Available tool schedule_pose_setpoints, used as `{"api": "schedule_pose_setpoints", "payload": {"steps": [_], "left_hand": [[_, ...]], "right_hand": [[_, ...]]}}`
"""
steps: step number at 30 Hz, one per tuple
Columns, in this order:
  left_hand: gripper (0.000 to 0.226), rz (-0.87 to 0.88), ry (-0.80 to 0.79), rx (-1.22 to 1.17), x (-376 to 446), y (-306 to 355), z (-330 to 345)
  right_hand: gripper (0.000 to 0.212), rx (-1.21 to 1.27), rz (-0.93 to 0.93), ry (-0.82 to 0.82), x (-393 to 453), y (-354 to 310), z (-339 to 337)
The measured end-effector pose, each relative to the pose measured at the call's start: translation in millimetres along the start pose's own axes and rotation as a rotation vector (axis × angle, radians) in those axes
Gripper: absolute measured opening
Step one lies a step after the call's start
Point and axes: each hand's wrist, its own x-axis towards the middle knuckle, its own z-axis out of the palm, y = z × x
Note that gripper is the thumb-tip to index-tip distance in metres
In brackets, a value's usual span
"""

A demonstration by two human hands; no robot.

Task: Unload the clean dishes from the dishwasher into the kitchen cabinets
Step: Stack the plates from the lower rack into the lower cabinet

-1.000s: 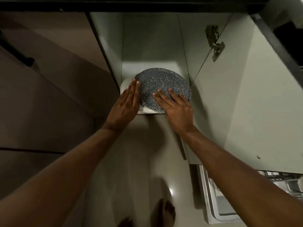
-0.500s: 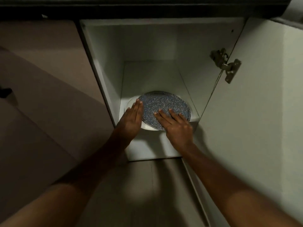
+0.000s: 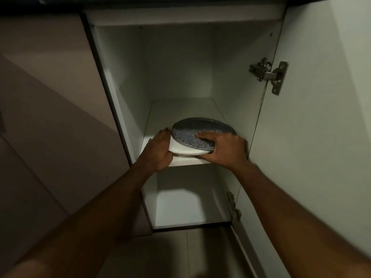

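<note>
Both hands' grip on speckled plate (shelf-front), left hand, right hand

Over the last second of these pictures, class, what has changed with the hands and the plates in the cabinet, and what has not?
The right hand, earlier flat on the speckled plate, now curls round the stack's near edge. The left hand moved from the plate's side to cup the white plates underneath. The stack's near edge seems lifted. The view also tilted up. The stack stays on the middle shelf, with the cabinet door open.
</note>
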Motion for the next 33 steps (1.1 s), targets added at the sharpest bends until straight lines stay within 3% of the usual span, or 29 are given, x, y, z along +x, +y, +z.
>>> {"api": "schedule_pose_setpoints", "payload": {"steps": [4,12,17,22,27,31,33], "left_hand": [[0.089,-0.074,-0.021,-0.034,8.9,-11.5,4.5],[0.075,-0.092,-0.021,-0.047,30.3,-22.5,7.6],[0.072,-0.135,-0.004,-0.012,27.4,-23.0,8.7],[0.07,-0.234,0.16,-0.067,20.1,-20.4,11.1],[0.053,-0.34,0.277,-0.095,19.1,-18.8,14.9],[0.036,-0.226,0.293,0.033,17.1,-18.6,14.8],[0.049,-0.153,0.224,0.065,16.6,-15.0,18.3]], "right_hand": [[0.086,0.095,0.014,-0.031,8.1,3.6,5.3],[0.111,0.168,0.044,-0.247,20.6,11.2,14.0],[0.115,0.148,0.03,-0.373,23.3,12.7,13.1],[0.084,0.138,0.022,-0.404,23.2,11.9,13.9],[0.082,0.099,0.015,-0.418,26.4,8.9,18.6],[0.084,0.073,0.024,-0.427,31.8,8.3,23.6],[0.082,0.059,0.023,-0.419,36.6,7.3,28.1]]}}
